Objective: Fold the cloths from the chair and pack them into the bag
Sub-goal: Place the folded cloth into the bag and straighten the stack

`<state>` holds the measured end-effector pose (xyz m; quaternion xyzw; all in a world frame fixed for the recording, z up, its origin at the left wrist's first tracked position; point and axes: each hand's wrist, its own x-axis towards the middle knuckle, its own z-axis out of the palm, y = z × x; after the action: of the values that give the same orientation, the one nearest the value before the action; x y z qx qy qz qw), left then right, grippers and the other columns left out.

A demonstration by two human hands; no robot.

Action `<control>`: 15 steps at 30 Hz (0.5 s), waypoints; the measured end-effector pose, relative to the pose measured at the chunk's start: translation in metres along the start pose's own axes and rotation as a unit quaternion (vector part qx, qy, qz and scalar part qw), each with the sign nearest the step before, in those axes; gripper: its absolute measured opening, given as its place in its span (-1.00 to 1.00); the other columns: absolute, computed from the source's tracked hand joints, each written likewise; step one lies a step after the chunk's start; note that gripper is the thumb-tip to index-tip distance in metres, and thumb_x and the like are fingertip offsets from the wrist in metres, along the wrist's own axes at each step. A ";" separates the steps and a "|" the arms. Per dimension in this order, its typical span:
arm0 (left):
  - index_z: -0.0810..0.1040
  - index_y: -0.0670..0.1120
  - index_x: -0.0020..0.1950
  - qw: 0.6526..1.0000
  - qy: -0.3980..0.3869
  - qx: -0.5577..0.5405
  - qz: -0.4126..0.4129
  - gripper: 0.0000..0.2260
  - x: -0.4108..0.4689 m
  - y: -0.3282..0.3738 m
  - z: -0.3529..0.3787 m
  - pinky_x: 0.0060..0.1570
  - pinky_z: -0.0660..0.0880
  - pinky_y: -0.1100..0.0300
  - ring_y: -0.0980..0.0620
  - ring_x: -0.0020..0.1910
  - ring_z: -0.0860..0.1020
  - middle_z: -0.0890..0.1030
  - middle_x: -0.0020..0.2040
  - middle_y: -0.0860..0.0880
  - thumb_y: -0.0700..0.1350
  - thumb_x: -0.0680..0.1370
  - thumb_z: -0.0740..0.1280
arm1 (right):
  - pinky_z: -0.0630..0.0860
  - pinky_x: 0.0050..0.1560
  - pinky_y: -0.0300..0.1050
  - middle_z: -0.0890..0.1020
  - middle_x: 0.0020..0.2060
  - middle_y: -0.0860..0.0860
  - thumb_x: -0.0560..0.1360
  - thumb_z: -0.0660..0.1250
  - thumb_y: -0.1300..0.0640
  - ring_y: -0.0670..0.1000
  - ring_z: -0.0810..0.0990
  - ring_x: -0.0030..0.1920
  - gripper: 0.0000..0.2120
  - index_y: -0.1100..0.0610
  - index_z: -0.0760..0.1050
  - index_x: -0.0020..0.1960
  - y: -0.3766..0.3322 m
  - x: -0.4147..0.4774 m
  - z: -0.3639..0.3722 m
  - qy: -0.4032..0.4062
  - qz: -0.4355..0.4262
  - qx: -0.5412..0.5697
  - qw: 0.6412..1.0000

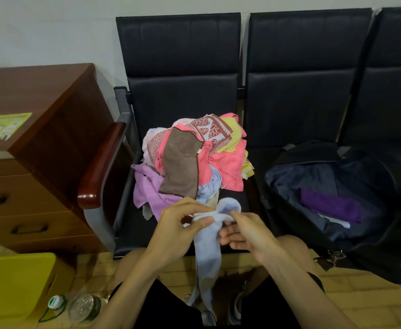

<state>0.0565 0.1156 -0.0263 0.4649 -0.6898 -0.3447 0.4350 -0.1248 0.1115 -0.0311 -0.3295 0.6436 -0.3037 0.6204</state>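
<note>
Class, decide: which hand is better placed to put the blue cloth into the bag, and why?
Probably the right hand: it pinches the cloth and is nearer the bag on its side.

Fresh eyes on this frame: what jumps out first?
A bright pile of cloths, pink, yellow, lilac and brown, is heaped on the black chair at centre. Just below it, the left hand and right hand pinch a light blue cloth that hangs down between the knees. On the next seat to the right sits the open black bag with a purple cloth inside.
</note>
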 end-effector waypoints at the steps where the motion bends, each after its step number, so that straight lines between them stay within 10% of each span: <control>1: 0.67 0.17 -0.06 1.000 -0.003 0.000 -0.001 -0.80 0.001 0.000 -0.002 -0.10 0.48 0.35 0.16 -0.10 0.61 0.64 -0.13 0.19 -0.15 0.46 0.51 | 0.49 -0.38 -0.21 0.70 -0.33 0.11 0.62 0.21 0.01 0.03 0.66 -0.36 -0.69 0.22 0.56 -0.09 0.006 0.005 -0.002 0.001 0.017 -0.039 0.999; 8: 0.72 0.20 -0.07 0.999 0.024 0.009 -0.045 -0.84 0.013 -0.007 -0.033 -0.06 0.60 0.09 0.04 -0.11 0.66 0.71 -0.09 0.00 -0.09 0.45 0.49 | 0.36 -0.28 -0.13 0.49 -0.35 0.26 0.50 0.27 0.22 0.00 0.44 -0.31 -0.73 0.40 0.54 -0.26 -0.035 0.010 -0.042 0.121 -0.228 -0.078 0.963; 15: 0.62 -0.11 -0.02 0.996 0.069 -0.039 -0.034 -0.90 0.019 0.010 -0.038 -0.20 0.43 0.39 0.23 -0.24 0.53 0.63 -0.22 0.13 -0.16 0.61 0.31 | 0.22 -0.15 0.05 0.30 -0.36 0.14 0.26 0.33 -0.06 0.10 0.26 -0.24 -0.60 0.30 0.37 -0.38 -0.058 -0.014 -0.028 0.021 -0.293 -0.002 0.956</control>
<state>0.0846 0.0981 0.0021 0.4937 -0.6280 -0.3532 0.4870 -0.1495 0.0876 0.0252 -0.4982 0.5324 -0.4777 0.4901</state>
